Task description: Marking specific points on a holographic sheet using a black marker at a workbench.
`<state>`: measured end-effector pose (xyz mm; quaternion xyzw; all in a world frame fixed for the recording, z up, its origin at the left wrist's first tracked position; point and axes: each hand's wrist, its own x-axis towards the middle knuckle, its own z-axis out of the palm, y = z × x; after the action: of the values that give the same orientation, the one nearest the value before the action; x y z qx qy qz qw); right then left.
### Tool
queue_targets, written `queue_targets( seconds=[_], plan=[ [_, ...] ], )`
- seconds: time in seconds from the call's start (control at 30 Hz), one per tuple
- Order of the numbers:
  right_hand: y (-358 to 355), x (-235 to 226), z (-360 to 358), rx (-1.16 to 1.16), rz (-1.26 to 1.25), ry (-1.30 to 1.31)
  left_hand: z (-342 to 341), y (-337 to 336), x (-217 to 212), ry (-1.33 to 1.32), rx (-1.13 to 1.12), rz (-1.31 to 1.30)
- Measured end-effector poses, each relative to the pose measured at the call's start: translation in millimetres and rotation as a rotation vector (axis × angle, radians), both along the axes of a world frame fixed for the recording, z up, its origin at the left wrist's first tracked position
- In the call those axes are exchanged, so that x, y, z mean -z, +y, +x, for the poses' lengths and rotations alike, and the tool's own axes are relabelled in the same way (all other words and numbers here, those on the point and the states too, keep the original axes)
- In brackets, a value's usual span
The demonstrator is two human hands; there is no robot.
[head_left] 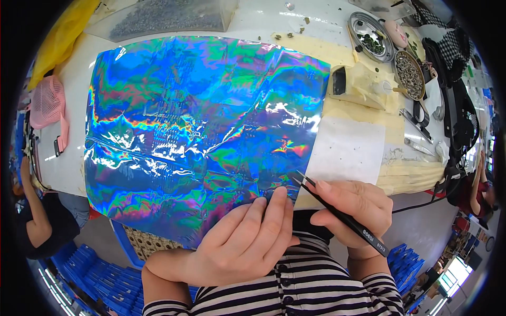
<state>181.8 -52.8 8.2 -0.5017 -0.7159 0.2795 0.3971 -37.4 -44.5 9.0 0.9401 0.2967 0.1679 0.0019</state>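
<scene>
A large iridescent holographic sheet [200,126] lies spread over the white table [63,158], its near edge hanging past the table's front. My left hand [247,237] rests flat with fingers together on the sheet's near right corner. My right hand [353,210] grips black tweezers [337,213] like a pen. Their two tips point up-left and sit at the sheet's right edge, beside a white paper sheet [348,150].
At the back right stand two round metal dishes [371,37] [410,73] holding several small parts, and a tan tape-covered block [356,84]. Metal hand tools [416,124] lie at the right. A clear tray [163,16] is at the back, a pink cap [47,102] at the left, blue crates [95,274] below. Another person's arm [34,210] is at the left.
</scene>
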Motion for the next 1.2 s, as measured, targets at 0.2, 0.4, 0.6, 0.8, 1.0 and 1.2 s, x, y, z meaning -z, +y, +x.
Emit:
queue_targets(
  seconds=[0.2, 0.4, 0.6, 0.8, 1.0, 1.2],
  plan=[
    [3.9, 3.8, -1.0, -0.02, 0.033, 0.006, 2.2, -0.2, 1.1, 0.004, -0.011, 0.018],
    [4.5, -1.7, -0.2, -0.048, 0.002, 0.003, 6.0, -1.7, 6.2, -0.017, -0.04, 0.034],
    [3.5, 3.5, -1.2, -0.022, 0.059, -0.006, 5.9, -8.2, 1.8, -0.019, -0.058, -0.162],
    [-2.7, 8.8, 6.9, 0.036, 0.046, 0.099, -19.4, -16.0, -8.7, 0.206, 0.03, -0.352],
    [-5.9, 14.7, 8.1, 0.071, -0.03, 0.389, -48.5, -20.0, -16.0, 0.017, -0.017, -0.425],
    [-12.7, 13.8, 8.7, 0.121, -0.1, 0.632, -71.8, -21.7, -23.6, -1.585, -0.497, -1.452]
  ],
)
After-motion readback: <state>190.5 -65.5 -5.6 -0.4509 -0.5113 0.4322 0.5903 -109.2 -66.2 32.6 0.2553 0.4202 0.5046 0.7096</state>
